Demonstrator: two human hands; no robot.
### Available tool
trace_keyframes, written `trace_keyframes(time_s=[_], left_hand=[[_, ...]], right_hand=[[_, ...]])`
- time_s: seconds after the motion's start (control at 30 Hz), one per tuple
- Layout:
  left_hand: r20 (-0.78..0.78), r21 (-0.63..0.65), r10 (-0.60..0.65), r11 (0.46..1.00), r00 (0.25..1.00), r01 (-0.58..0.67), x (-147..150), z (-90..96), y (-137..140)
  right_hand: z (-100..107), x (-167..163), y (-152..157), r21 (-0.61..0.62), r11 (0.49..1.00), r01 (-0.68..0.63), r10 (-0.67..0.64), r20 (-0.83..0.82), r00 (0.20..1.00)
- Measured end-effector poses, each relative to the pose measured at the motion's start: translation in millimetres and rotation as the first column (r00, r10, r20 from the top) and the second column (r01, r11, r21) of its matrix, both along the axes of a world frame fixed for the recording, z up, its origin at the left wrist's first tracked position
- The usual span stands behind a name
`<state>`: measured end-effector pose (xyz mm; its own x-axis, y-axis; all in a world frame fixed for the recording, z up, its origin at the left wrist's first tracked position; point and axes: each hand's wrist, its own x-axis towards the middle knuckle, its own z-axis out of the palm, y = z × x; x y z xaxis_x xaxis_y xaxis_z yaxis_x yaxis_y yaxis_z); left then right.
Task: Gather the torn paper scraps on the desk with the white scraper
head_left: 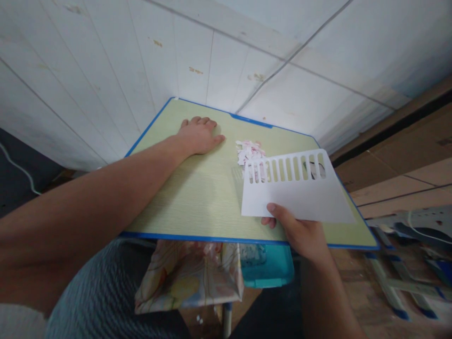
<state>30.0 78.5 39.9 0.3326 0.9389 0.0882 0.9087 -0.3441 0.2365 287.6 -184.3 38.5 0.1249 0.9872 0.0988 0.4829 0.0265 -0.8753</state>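
Note:
My left hand (200, 135) rests palm down on a pale green tabletop with a blue rim (201, 202), fingers apart and holding nothing. In my right hand (300, 233) is a white sheet with a row of slots (293, 200), gripped at its near edge with the thumb on top. The sheet is tilted over the right part of the table. A small heap of pink and white paper scraps (249, 150) lies between my hands, partly behind the sheet's left corner. Through the right-hand slots shows a dark-edged thing (314, 169) that I cannot make out.
Below the near table edge hang a patterned cloth holder (190, 285) and a turquoise plastic box (268, 278). A white panelled wall (190, 52) with a grey cable (293, 56) stands behind the table. Cardboard boxes (406, 150) are at the right.

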Motion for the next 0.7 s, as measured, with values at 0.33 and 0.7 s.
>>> trace_keyframes(time_s=[0.33, 0.7], left_hand=[[0.019, -0.004, -0.015, 1.000, 1.000, 0.015, -2, -7.3, 8], [0.016, 0.001, -0.011, 1.000, 1.000, 0.011, -2, -8.7, 10]], right_hand=[[-4, -8, -19, -0.116, 0.993, -0.004, -0.002, -0.054, 0.999], [-11, -6, -20, -0.070, 0.994, -0.078, 0.073, -0.066, 0.995]])
